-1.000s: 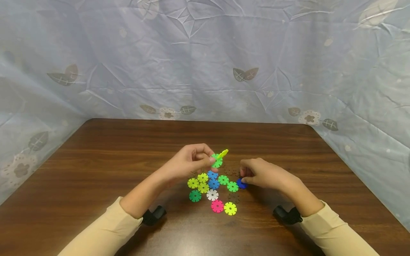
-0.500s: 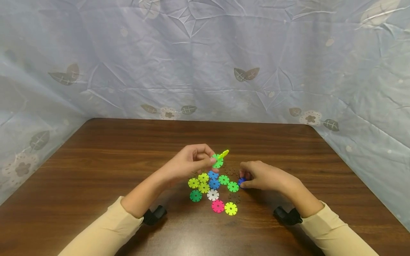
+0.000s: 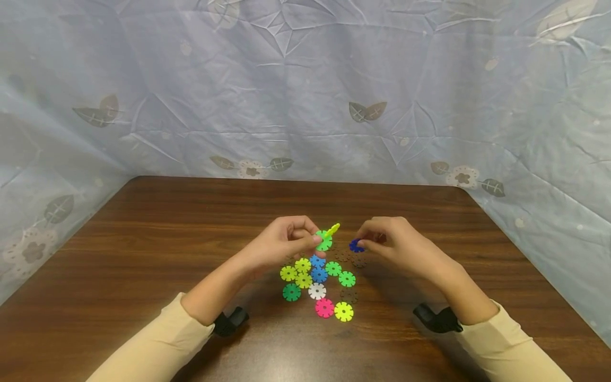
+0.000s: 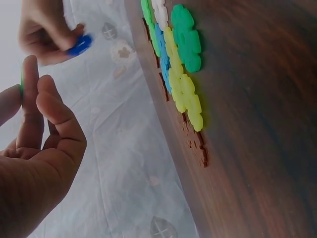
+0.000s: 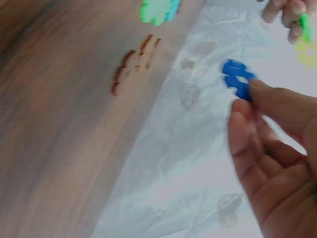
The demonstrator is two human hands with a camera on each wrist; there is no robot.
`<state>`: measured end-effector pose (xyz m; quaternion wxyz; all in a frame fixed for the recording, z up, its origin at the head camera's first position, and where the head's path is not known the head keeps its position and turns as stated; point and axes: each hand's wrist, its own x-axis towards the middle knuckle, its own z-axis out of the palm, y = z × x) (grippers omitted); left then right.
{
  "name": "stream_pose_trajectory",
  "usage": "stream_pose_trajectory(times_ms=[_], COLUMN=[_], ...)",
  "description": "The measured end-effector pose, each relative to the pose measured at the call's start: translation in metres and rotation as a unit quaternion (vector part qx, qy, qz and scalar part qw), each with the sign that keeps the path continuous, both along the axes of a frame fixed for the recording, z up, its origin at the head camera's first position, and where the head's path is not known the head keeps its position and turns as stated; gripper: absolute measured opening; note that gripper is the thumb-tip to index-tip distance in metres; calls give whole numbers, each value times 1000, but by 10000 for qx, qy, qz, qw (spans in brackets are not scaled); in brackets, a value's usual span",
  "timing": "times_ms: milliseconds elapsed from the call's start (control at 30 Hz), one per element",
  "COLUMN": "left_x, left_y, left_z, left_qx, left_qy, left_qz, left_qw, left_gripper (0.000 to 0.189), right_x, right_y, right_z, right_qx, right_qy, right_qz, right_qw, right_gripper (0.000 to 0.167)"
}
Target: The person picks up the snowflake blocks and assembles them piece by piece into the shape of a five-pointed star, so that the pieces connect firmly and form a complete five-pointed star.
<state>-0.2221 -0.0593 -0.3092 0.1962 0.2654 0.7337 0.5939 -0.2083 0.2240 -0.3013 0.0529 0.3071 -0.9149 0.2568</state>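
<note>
My left hand [image 3: 288,241] pinches a green notched disc [image 3: 324,241] by its edge, above the table. A yellow notched disc [image 3: 333,229] is slotted into that green one, standing out at an angle. Between thumb and fingers of my right hand [image 3: 398,244] is a dark blue notched disc [image 5: 238,79], raised off the table and a short way right of the joined pair. In the left wrist view the blue disc [image 4: 80,45] shows just beyond my left fingertips.
Loose notched discs lie flat below the hands: several yellow ones [image 3: 303,280], light blue [image 3: 319,274], green [image 3: 347,278], dark green [image 3: 291,292], white [image 3: 317,291], pink [image 3: 324,307] and brown [image 3: 349,295]. The wooden table [image 3: 191,212] ends at a patterned curtain [image 3: 305,106].
My right hand has picked up the dark blue disc and lifted it up and away from the table, slightly toward the left hand. My left hand stays nearly still with the joined discs.
</note>
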Motion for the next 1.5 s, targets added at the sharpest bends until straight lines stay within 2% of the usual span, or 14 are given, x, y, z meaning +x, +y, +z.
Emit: stream_pose_trajectory(times_ms=[100, 233, 467, 833, 967, 1167, 1367, 1500], left_x=[0, 1, 2, 3, 3, 4, 5, 7], left_y=[1, 2, 3, 3, 4, 3, 3, 4], left_z=[0, -1, 0, 0, 0, 0, 1, 1], left_qx=[-13, -62, -117, -72, -61, -61, -37, 78], left_qy=[-28, -31, 52, -27, -63, 16, -48, -97], left_qz=[21, 83, 126, 195, 166, 132, 227, 258], left_qw=[10000, 9999, 9998, 9998, 9998, 9999, 9997, 9996], left_gripper=[17, 17, 18, 18, 18, 17, 18, 17], right_x=[3, 8, 12, 16, 17, 18, 17, 17], right_y=[-5, -12, -20, -22, -23, -26, -25, -26], right_z=[4, 7, 8, 7, 6, 6, 4, 3], right_qx=[-485, -932, -1233, -1221, -1262, -1362, -1333, -1396], right_qy=[523, 1071, 1647, 1686, 1745, 1809, 1914, 1969], right_qz=[183, 500, 966, 825, 887, 1074, 1163, 1258], right_qw=[9973, 9886, 9738, 9746, 9725, 9681, 9654, 9622], right_gripper=[13, 20, 27, 24, 23, 10, 24, 23])
